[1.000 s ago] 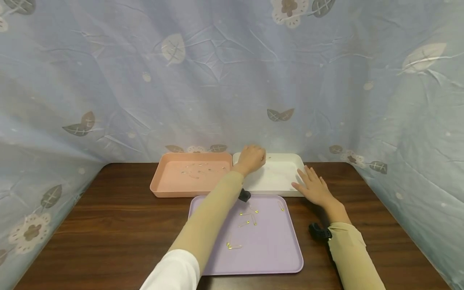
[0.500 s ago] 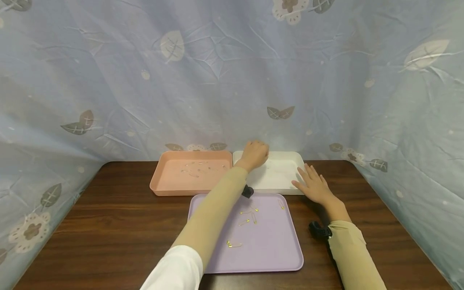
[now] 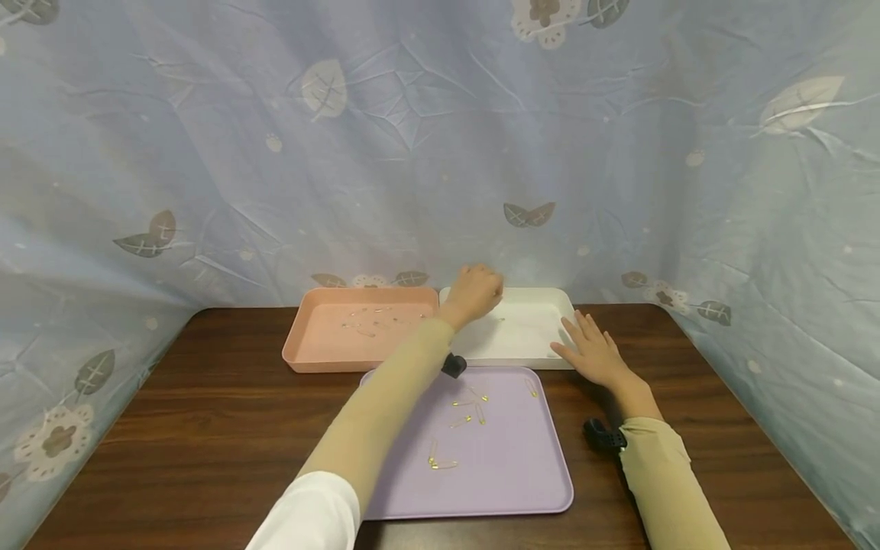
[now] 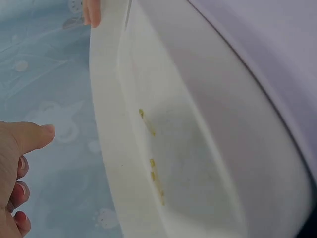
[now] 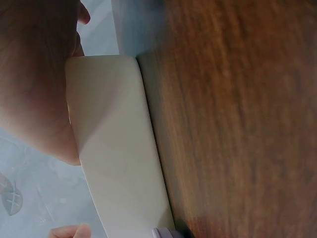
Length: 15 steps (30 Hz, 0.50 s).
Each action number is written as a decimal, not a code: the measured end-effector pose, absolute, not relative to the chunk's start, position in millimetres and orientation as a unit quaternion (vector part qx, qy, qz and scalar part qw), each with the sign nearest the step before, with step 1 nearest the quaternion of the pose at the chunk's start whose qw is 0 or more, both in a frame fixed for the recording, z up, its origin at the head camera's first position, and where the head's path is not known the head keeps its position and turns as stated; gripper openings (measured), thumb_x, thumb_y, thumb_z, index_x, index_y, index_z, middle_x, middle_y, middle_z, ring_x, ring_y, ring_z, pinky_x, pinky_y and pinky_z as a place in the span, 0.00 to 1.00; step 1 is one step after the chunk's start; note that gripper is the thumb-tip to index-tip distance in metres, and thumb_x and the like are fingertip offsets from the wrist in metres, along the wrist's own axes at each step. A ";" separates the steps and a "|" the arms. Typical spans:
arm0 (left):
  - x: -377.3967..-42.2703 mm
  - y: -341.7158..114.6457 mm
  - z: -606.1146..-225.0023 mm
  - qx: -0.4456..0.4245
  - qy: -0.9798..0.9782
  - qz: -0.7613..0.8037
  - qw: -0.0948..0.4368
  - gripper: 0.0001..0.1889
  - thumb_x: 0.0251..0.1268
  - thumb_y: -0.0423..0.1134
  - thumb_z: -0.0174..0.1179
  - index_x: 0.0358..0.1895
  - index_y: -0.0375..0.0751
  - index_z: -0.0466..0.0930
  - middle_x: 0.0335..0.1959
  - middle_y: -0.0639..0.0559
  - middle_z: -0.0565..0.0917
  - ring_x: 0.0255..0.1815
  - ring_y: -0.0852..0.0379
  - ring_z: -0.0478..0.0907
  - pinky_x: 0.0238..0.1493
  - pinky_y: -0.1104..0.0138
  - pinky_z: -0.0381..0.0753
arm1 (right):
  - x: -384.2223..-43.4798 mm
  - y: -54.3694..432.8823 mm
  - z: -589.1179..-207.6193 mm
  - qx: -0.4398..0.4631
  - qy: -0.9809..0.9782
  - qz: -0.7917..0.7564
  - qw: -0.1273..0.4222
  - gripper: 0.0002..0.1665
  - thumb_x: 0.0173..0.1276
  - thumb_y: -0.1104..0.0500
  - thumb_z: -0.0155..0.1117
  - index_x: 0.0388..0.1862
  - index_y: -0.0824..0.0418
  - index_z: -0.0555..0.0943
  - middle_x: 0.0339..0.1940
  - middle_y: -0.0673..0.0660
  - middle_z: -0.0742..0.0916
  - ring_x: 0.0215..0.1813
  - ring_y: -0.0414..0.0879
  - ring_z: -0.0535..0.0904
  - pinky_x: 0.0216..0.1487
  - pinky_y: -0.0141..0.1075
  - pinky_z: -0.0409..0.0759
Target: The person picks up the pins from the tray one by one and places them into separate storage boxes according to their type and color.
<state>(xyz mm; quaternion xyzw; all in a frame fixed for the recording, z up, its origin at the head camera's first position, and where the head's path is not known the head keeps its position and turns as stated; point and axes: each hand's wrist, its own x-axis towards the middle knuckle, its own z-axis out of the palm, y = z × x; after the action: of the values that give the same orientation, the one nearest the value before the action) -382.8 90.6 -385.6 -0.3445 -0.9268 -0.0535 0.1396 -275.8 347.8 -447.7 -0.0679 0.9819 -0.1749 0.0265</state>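
My left hand [image 3: 474, 294] hovers above the left part of the white tray [image 3: 529, 359]. In the left wrist view its thumb [image 4: 37, 136] sticks out apart from the loosely curled fingers, and nothing shows between them. Inside that tray lie a gold safety pin [image 4: 147, 123] and, close by, what looks like a pair of overlapping pins [image 4: 157, 182]. My right hand [image 3: 594, 355] has its fingers spread and rests at the tray's right edge; the right wrist view shows it against the tray's end wall [image 5: 116, 144].
A pink tray [image 3: 364, 367] holding several silver safety pins [image 3: 364, 332] stands left of the white one. In front lies a purple tray [image 3: 509, 473] with several gold safety pins [image 3: 480, 414]. A patterned curtain [image 3: 412, 153] hangs behind the brown table [image 3: 206, 428].
A pin has come into view lower in the white tray, below my left hand. That hand has shifted slightly up, then left. My right hand stays put.
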 end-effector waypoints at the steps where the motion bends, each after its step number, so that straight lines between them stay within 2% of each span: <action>1: -381.2 88.1 -383.5 -0.347 -0.925 -0.053 0.142 0.07 0.70 0.45 0.56 0.42 0.51 0.82 0.42 0.58 0.86 0.49 0.56 0.78 0.55 0.61 0.73 | -275.9 347.7 -447.9 -0.068 0.982 -0.174 0.026 0.47 0.74 0.34 0.43 0.79 0.61 0.49 0.80 0.69 0.46 0.80 0.67 0.38 0.71 0.71 0.38; 7: -371.0 73.1 -375.9 -0.367 -0.914 -0.068 0.160 0.05 0.69 0.44 0.58 0.41 0.49 0.81 0.42 0.57 0.85 0.48 0.55 0.77 0.53 0.61 0.72 | -275.5 346.0 -446.8 -0.068 0.981 -0.179 0.027 0.46 0.74 0.34 0.44 0.79 0.61 0.50 0.80 0.69 0.47 0.80 0.67 0.38 0.71 0.71 0.38; 15: -358.3 54.8 -377.4 -0.404 -0.889 -0.061 0.207 0.04 0.68 0.43 0.58 0.40 0.50 0.80 0.38 0.57 0.83 0.41 0.56 0.73 0.45 0.64 0.69 | -273.6 346.0 -444.7 -0.064 0.980 -0.185 0.030 0.46 0.74 0.35 0.44 0.79 0.61 0.50 0.81 0.67 0.45 0.80 0.66 0.36 0.71 0.71 0.37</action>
<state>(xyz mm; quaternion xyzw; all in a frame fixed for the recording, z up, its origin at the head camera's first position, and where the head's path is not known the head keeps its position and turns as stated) -358.3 54.8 -377.4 -0.4040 -0.8889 -0.0607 0.2073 -273.6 346.0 -444.7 -0.0643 0.9803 -0.1846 0.0298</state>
